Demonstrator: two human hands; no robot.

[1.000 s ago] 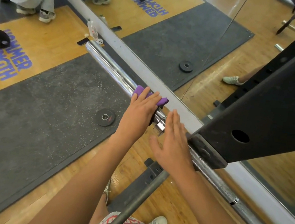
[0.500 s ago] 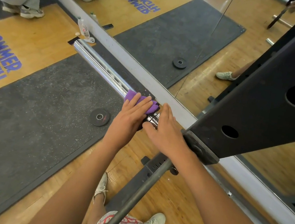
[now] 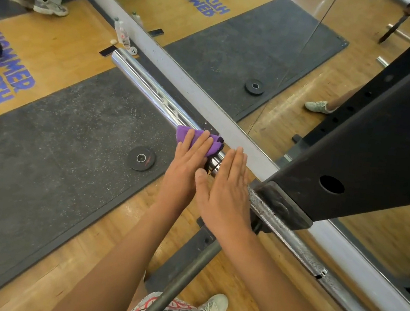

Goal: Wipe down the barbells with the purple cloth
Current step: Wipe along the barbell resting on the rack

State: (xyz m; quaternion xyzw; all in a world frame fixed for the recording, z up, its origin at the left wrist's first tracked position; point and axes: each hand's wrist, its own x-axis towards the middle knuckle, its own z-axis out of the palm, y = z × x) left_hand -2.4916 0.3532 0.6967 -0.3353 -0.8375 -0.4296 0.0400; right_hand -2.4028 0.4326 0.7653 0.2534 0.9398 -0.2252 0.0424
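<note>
The purple cloth (image 3: pixel 181 136) drapes the barbell sleeve (image 3: pixel 152 91) at its inner end. Our left hand (image 3: pixel 186 171) presses it with straight fingers (image 3: pixel 201 143); our right hand (image 3: pixel 224 195) is flat, holding nothing. Unpinched, the cloth may slip off when pushed.

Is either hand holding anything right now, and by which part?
Nothing gripped. Left hand presses the purple cloth flat on the barbell sleeve with straight fingers; right hand is open beside it.

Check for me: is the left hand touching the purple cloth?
Touching. The head view shows the left hand lying flat, fingers straight, on the purple cloth, pressing it onto the barbell.
</note>
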